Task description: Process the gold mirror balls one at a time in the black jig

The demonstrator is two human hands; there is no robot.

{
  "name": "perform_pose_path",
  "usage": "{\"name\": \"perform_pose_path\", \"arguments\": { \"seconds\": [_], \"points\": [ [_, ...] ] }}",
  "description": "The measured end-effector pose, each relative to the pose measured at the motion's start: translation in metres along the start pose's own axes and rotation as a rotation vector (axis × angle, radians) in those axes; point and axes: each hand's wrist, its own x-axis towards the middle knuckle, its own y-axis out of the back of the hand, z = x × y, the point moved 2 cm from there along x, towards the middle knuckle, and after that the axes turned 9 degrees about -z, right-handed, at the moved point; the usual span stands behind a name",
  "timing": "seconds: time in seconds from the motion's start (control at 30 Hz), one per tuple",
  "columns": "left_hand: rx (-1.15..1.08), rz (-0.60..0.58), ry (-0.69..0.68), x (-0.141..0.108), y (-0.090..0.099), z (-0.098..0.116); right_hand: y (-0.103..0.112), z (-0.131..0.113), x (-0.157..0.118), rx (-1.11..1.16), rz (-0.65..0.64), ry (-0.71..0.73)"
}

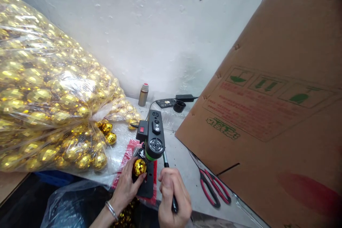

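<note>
A small black bench machine point(155, 130) with round vents, a red switch and a side lever stands at the table's front edge. My left hand point(125, 183), wearing a silver bangle, is closed around a shiny gold faceted ball point(139, 167). That ball sits just in front of the machine's head, above its black base point(146, 189). To the right, my right hand point(174, 197) is wrapped around the black grip of the lever point(174, 205). Whether the ball touches the machine's head cannot be seen.
A large clear bag point(53, 89) of gold balls fills the left, with loose balls point(110, 138) beside it. Red-handled scissors point(213, 188) lie right, against a big cardboard box point(262, 89). Behind stand a flask point(143, 95) and a black cup point(179, 106).
</note>
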Motion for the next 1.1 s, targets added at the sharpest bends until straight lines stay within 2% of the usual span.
{"name": "perform_pose_path", "arguments": {
  "seconds": [0.2, 0.33, 0.5, 0.7, 0.97, 1.1],
  "points": [
    [0.045, -0.034, -0.075, -0.003, 0.003, 0.003, 0.001, 0.001, -0.001, 0.013, -0.018, 0.041],
    [0.044, -0.017, -0.032, -0.004, 0.003, 0.001, 0.001, -0.001, 0.0, 0.013, -0.03, 0.059],
    [0.049, -0.065, -0.038, -0.001, 0.007, 0.006, -0.001, -0.003, 0.004, 0.029, 0.021, 0.019],
    [0.05, -0.137, -0.064, -0.001, 0.011, 0.015, 0.001, -0.009, 0.015, 0.011, 0.012, 0.009],
    [0.164, -0.194, -0.074, 0.017, 0.006, 0.013, 0.001, -0.009, 0.014, 0.047, 0.007, -0.012],
    [0.224, -0.236, -0.07, 0.02, 0.003, 0.015, -0.002, -0.012, 0.009, 0.074, 0.04, -0.076]
  ]
}}
